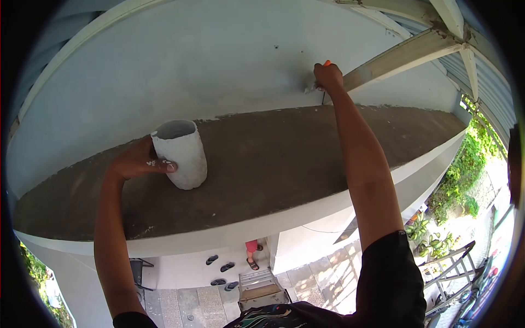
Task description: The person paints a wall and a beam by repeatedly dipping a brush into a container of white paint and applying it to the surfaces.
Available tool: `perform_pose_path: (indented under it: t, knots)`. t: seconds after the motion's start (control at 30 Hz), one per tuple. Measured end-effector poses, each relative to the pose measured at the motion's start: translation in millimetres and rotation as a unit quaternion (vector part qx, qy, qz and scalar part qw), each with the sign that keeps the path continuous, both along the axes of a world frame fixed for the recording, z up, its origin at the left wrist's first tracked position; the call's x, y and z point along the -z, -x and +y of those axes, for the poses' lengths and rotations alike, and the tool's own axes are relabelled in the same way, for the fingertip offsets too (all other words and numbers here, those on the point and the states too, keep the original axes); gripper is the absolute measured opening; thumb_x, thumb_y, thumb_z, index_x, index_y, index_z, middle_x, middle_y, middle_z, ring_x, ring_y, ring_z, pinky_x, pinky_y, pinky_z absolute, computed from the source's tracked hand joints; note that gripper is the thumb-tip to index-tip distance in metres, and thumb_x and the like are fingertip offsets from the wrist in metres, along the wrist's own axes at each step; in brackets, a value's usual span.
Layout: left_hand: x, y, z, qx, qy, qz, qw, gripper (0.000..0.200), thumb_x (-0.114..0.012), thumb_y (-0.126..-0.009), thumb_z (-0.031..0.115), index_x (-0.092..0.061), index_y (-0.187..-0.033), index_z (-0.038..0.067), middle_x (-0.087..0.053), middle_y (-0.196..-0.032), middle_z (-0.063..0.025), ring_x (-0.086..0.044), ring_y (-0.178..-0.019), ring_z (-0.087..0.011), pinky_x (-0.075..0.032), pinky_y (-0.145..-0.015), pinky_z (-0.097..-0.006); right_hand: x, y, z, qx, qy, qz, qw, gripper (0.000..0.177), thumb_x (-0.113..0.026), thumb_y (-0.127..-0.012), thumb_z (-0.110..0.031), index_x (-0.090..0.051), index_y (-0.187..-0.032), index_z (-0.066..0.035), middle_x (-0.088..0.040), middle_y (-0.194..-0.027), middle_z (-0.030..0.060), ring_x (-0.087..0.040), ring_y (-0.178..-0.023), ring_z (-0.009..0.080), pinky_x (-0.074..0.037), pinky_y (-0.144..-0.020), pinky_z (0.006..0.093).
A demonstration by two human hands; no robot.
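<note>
My left hand point(134, 159) is wrapped around the side of a paint container point(188, 161), its thumb across the front. The container is crusted with white paint, its mouth faces up, and it stands on the grey-brown ledge point(268, 158). White paint spots mark the thumb. At the right, my right hand point(329, 77) is closed around a paintbrush with an orange handle point(327, 63). The brush's pale head is at the pale wall point(219, 65), close to where a beam meets it. The fingers partly hide the brush.
A metal roof beam point(402, 57) runs from the wall at the right. Below the ledge's white edge are a ladder top point(262, 284), several sandals point(227, 267) and a person's leg point(251, 251). A metal frame point(451, 273) and plants point(437, 240) are at lower right.
</note>
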State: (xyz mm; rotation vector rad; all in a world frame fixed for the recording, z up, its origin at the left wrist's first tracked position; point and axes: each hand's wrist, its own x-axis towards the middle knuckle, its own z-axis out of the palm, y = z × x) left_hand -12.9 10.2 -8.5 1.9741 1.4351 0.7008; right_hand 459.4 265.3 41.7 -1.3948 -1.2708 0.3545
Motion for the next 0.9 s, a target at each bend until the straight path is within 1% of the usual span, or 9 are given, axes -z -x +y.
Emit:
perform_pose_path:
  t: [0.07, 0.2, 0.27, 0.37, 0.47, 0.5, 0.6, 0.73, 0.9]
  knots:
    - [1.9, 3.1, 3.2, -0.015, -0.001, 0.009, 1.000, 0.108, -0.093, -0.069, 0.039, -0.035, -0.151, -0.003, -0.055, -0.143, -0.0199, -0.051, -0.134, -0.0325, -0.039, -0.113, -0.0425, -2.0, 1.2, -1.2, 0.009, 0.051, -0.130, 0.990, 0.036, -0.054, -0.088, -0.030, -0.067, -0.086, 0.003, -0.072, -0.079, 0.0171, -0.073, -0.065, 0.0225, -0.058, -0.064, 0.0357]
    - [-0.5, -0.3, 1.2, -0.018, -0.012, 0.017, 1.000, 0.108, -0.093, -0.069, 0.039, -0.036, -0.151, -0.002, -0.055, -0.143, -0.0199, -0.051, -0.134, -0.0322, -0.039, -0.114, -0.0425, -2.9, 17.1, 42.0, -0.013, 0.005, -0.039, 0.999, 0.029, -0.056, -0.089, -0.024, -0.065, -0.088, 0.004, -0.070, -0.084, 0.0186, -0.070, -0.063, 0.0236, -0.056, -0.055, 0.0358]
    - [-3.8, -5.0, -2.4, -0.009, -0.002, 0.013, 1.000, 0.107, -0.092, -0.068, 0.040, -0.037, -0.150, -0.002, -0.055, -0.143, -0.0192, -0.051, -0.135, -0.0316, -0.039, -0.114, -0.0425, -22.0, 39.4, 26.4, -0.131, -0.052, 0.253, 0.957, 0.028, -0.055, -0.093, -0.021, -0.063, -0.102, 0.004, -0.070, -0.085, 0.0195, -0.069, -0.064, 0.0263, -0.056, -0.057, 0.0361]
    - [-4.2, -5.6, -3.9, -0.015, -0.006, 0.013, 1.000, 0.106, -0.092, -0.069, 0.039, -0.039, -0.150, -0.001, -0.055, -0.144, -0.0185, -0.051, -0.134, -0.0309, -0.039, -0.114, -0.0427, -41.4, 37.8, 15.8, -0.213, -0.135, 0.399, 0.881, 0.033, -0.052, -0.097, -0.023, -0.058, -0.119, 0.000, -0.071, -0.092, 0.0164, -0.069, -0.070, 0.0276, -0.056, -0.063, 0.0371]
    - [-2.6, -1.0, 0.5, -0.004, 0.007, 0.007, 1.000, 0.106, -0.093, -0.068, 0.038, -0.038, -0.150, -0.001, -0.055, -0.143, -0.0185, -0.052, -0.134, -0.0309, -0.039, -0.114, -0.0429, -49.5, 41.4, -3.0, -0.284, -0.251, 0.462, 0.802, 0.030, -0.050, -0.099, -0.026, -0.061, -0.116, -0.003, -0.069, -0.109, 0.0142, -0.071, -0.072, 0.0268, -0.056, -0.066, 0.0393]
    - [-2.1, -1.5, 1.0, -0.003, 0.008, 0.006, 1.000, 0.106, -0.093, -0.068, 0.038, -0.038, -0.150, -0.001, -0.055, -0.143, -0.0185, -0.052, -0.134, -0.0309, -0.039, -0.114, -0.0429, -50.0, 40.4, -1.3, -0.267, -0.229, 0.404, 0.845, 0.038, -0.048, -0.100, -0.031, -0.055, -0.128, -0.007, -0.071, -0.112, 0.0128, -0.070, -0.083, 0.0240, -0.053, -0.074, 0.0382]
    - [-3.1, -2.3, -0.3, -0.006, 0.007, 0.007, 1.000, 0.107, -0.093, -0.067, 0.038, -0.038, -0.150, -0.002, -0.056, -0.143, -0.0189, -0.052, -0.134, -0.0313, -0.040, -0.113, -0.0431, -22.2, 36.7, -0.1, -0.196, -0.125, 0.232, 0.945, 0.038, -0.049, -0.100, -0.031, -0.056, -0.130, -0.010, -0.072, -0.110, 0.0119, -0.071, -0.079, 0.0235, -0.053, -0.070, 0.0366]
    - [-1.1, -1.7, -1.1, -0.014, -0.003, -0.001, 1.000, 0.109, -0.094, -0.066, 0.039, -0.038, -0.150, -0.002, -0.056, -0.143, -0.0192, -0.052, -0.134, -0.0321, -0.040, -0.114, -0.0434, 1.9, 28.0, -3.1, -0.139, -0.118, 0.117, 0.976, 0.035, -0.051, -0.095, -0.030, -0.063, -0.119, -0.008, -0.073, -0.104, 0.0115, -0.070, -0.064, 0.0211, -0.052, -0.057, 0.0313]
    - [0.4, 0.0, -0.3, -0.032, -0.009, 0.010, 0.999, 0.110, -0.094, -0.066, 0.040, -0.037, -0.150, -0.002, -0.055, -0.143, -0.0190, -0.052, -0.134, -0.0330, -0.040, -0.114, -0.0436, 22.2, 11.0, -13.1, -0.055, -0.051, 0.026, 0.997, 0.032, -0.055, -0.090, -0.031, -0.068, -0.099, -0.003, -0.073, -0.085, 0.0104, -0.071, -0.062, 0.0193, -0.054, -0.057, 0.0328]
